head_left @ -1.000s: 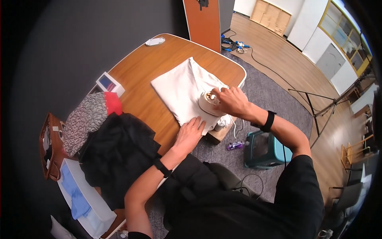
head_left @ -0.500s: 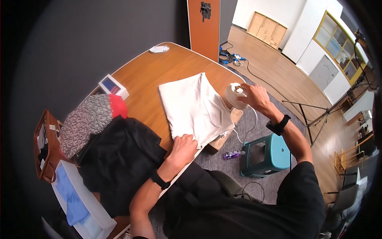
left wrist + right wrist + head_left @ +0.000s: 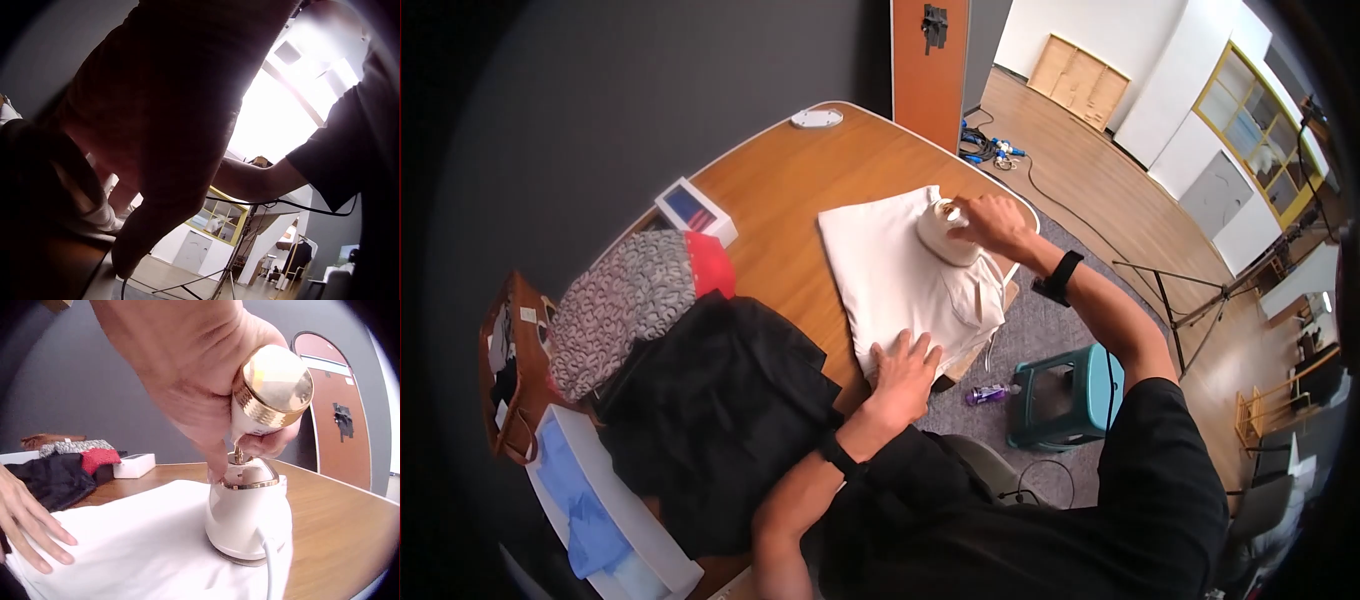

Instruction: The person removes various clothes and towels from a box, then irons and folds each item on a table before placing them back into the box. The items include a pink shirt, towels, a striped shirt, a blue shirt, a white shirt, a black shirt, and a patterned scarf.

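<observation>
A folded white garment (image 3: 880, 270) lies on the wooden table, slightly wrinkled toward its right side. My right hand (image 3: 997, 226) grips the handle of a small white iron (image 3: 247, 519) with gold trim. In the right wrist view the iron's base sits on the cloth, and its white cord (image 3: 269, 556) runs down from the body. Near the front edge of the garment, my left hand (image 3: 903, 380) rests with fingers spread on the fabric. The left wrist view is mostly dark, with the hand's underside filling it.
Dark clothing (image 3: 720, 420) is heaped on the left, beside a grey-and-red patterned bundle (image 3: 630, 310). Farther left are a brown bag (image 3: 515, 370) and a white box (image 3: 625, 520) holding blue cloth. A teal stool (image 3: 1070, 395) and a purple-labelled bottle (image 3: 990, 394) are on the floor.
The iron went from the garment's near right part out past its right edge, then back onto its far right part. My left hand, bunched at the near edge, has spread out on the cloth.
</observation>
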The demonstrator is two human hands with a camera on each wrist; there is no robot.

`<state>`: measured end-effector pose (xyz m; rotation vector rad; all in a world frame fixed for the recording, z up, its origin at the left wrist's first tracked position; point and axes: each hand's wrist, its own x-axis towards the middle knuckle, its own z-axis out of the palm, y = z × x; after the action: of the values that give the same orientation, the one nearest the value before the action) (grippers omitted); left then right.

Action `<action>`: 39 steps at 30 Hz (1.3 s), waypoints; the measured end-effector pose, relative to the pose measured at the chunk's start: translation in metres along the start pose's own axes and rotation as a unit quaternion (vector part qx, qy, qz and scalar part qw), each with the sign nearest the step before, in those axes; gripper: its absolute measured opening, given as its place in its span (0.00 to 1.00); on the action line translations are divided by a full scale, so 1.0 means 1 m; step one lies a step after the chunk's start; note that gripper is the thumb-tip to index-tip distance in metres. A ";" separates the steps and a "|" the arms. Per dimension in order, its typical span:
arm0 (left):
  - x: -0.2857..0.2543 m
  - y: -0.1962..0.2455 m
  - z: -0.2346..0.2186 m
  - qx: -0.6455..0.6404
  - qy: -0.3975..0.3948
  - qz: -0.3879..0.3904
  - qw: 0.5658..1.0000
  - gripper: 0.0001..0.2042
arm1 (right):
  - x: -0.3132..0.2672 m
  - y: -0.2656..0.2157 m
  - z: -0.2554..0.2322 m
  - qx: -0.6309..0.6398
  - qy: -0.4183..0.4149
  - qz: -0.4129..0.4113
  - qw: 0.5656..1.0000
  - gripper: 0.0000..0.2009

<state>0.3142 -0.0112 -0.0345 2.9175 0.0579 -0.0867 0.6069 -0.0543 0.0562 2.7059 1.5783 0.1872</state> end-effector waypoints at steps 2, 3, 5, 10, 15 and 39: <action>0.000 -0.002 0.007 -0.001 0.015 0.002 1.000 0.41 | 0.008 0.017 0.003 -0.052 0.000 0.017 0.998 0.25; 0.000 -0.002 0.009 0.001 0.024 0.005 1.000 0.41 | 0.013 0.028 0.006 -0.049 -0.001 0.021 0.999 0.25; 0.000 -0.002 0.015 0.005 0.039 0.005 0.999 0.42 | 0.021 0.040 0.006 -0.049 -0.007 0.027 0.998 0.25; -0.001 0.003 0.018 0.022 0.054 -0.012 0.998 0.43 | 0.034 0.016 -0.025 -0.074 0.001 -0.004 0.997 0.24; 0.000 0.005 0.016 0.024 0.014 -0.015 1.000 0.45 | 0.030 -0.046 -0.035 -0.016 -0.004 -0.125 0.992 0.27; 0.001 0.000 0.016 -0.047 0.009 -0.017 0.999 0.43 | 0.078 -0.033 -0.026 -0.034 0.030 -0.091 0.995 0.24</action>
<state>0.3145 -0.0142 -0.0500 2.8240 0.1113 -0.0604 0.6137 0.0279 0.0877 2.5109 1.7867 0.3159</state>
